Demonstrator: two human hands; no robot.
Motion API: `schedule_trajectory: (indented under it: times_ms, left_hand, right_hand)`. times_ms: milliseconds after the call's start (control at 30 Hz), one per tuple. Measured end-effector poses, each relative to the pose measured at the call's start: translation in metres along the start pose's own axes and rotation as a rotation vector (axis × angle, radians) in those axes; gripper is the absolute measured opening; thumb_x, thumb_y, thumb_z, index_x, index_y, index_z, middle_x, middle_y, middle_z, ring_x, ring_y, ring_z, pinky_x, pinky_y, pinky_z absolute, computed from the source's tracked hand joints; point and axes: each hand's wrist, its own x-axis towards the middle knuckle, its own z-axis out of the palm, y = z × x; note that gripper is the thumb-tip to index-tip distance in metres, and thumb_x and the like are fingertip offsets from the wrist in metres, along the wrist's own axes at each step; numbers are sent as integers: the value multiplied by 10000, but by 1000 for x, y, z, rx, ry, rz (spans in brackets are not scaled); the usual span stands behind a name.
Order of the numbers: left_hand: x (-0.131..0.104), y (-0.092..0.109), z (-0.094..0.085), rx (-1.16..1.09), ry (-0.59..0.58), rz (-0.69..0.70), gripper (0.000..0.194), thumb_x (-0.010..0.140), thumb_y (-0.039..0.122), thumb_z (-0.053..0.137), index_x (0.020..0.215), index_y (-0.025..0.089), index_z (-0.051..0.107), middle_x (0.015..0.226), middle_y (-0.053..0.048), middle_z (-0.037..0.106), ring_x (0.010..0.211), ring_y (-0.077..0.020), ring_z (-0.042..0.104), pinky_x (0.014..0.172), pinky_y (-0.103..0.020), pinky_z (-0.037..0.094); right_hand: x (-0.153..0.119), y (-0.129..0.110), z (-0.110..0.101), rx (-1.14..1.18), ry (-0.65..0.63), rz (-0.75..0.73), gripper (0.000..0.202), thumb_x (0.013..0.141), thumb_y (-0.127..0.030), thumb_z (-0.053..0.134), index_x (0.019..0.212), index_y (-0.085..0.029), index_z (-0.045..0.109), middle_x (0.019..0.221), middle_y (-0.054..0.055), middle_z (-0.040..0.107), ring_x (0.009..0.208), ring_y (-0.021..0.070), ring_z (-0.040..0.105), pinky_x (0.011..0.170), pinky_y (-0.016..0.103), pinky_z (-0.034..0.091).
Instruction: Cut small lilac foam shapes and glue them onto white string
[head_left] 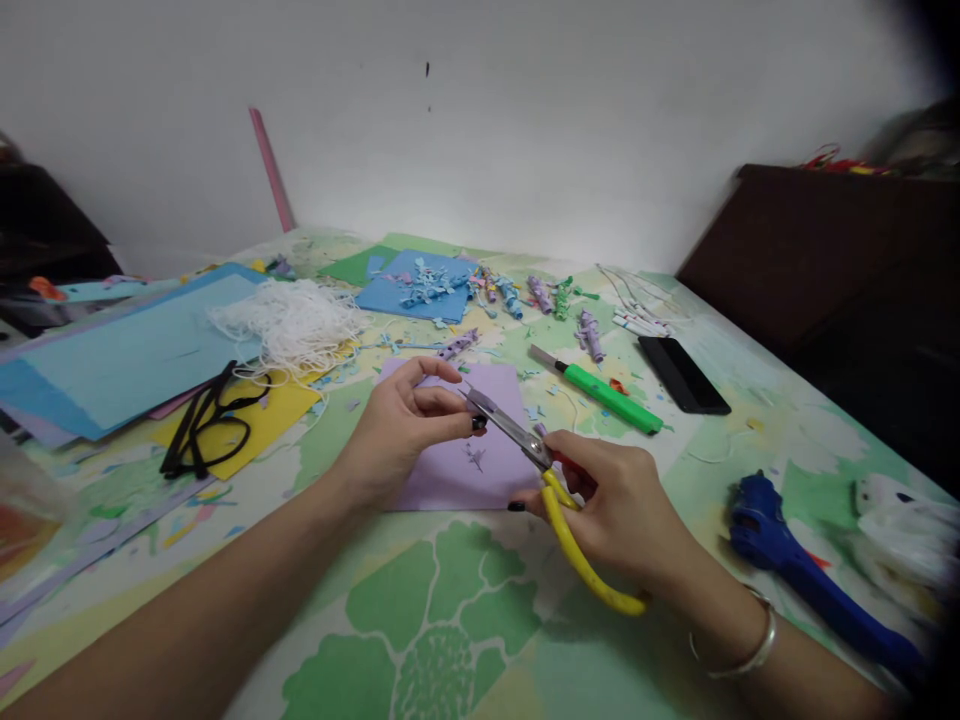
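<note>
My right hand [619,500] is closed round the yellow handles of a pair of scissors [581,560], whose blades point up and left. The blade tips reach the fingertips of my left hand [409,420], where thumb and fingers pinch a small piece of purple paper [471,396], mostly hidden by fingers and blades. Below both hands lies a sheet of purple paper [457,480], with a few tiny cut scraps [475,456] on it. A rolled purple paper piece [457,345] lies just beyond my left hand.
Right of the sheet are a green utility knife [611,397], a black phone [684,374] and a blue glue gun [814,580]. On the left are black glasses [214,430], white string [296,325] and stacked blue sheets [127,350]. Several paper rolls and scraps lie behind.
</note>
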Motion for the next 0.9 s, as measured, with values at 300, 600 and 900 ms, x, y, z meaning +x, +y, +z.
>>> schedule_trajectory:
  times_ms: [300,600,900]
  left_hand:
    - [1,-1,-1,16,15,26,390,610,43,769,885,173,524,635,50,698,610,-101,643,660,-223,508]
    - [2,0,-3,27,51,40,380,590,51,775,863,175,541,644,51,684,626,-113,641,665,-230,501]
    - [5,2,-8,56,42,61,366,605,55,771,851,174,527,672,36,708,628,-120,659,654,-237,502]
  right_hand:
    - [0,-1,-1,-18,-27,0,216,752,-354,673,731,-181,544,594,-38,460,517,98,375,513,223,259]
    - [1,1,-4,-42,-29,-34,204,756,-348,665,736,-184,546,587,-34,468,517,104,379,518,230,260]
    - [1,0,-4,-28,-24,-49,178,758,-330,666,770,-180,570,589,-36,470,516,102,386,524,230,268]
